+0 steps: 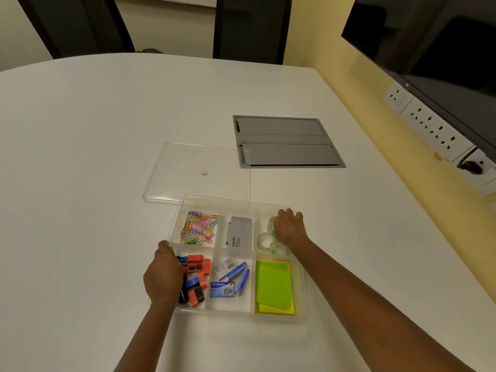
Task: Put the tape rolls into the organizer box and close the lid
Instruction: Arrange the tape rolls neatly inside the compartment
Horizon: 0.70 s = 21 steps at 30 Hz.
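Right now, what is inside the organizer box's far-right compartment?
Clear tape rolls: three are visible, one partly under the right hand. Anything beneath that hand is hidden.

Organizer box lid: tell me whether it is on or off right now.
Off. The clear lid lies flat on the table behind the organizer box, whose compartments are all uncovered.

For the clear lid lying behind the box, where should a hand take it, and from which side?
Probably the lid's near long edge, reached from the front: it lies flat, so only its thin rim offers grip, and that edge sits just behind the organizer box.
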### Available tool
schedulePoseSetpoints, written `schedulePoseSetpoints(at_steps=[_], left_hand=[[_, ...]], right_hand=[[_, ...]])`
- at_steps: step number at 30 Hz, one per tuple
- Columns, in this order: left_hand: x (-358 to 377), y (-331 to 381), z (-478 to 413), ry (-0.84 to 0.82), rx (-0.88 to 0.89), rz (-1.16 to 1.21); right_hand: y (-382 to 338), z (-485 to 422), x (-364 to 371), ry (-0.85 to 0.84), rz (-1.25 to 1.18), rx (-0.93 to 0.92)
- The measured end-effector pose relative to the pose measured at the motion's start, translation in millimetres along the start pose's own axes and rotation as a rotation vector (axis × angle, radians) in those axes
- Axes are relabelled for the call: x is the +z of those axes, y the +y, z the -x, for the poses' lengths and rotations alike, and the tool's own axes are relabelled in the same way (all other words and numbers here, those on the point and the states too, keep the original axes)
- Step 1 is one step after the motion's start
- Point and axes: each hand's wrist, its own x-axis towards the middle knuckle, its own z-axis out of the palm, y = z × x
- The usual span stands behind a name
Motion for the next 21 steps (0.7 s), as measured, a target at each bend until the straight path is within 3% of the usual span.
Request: schedulePoseSetpoints(at_steps=[7,16,21], left_hand=[[0,0,0,-0.015,-0.005,0.016],[2,-1,0,0.003,0.002,0.01],[2,-1,-1,0.004,0.006,0.005]], right_hand=[[9,6,1,0.071,0.02,-0.073],[-1,7,-10,0.11,-0.02,-0.014],[-18,5,-11,0.123,-0.061,-0.125]])
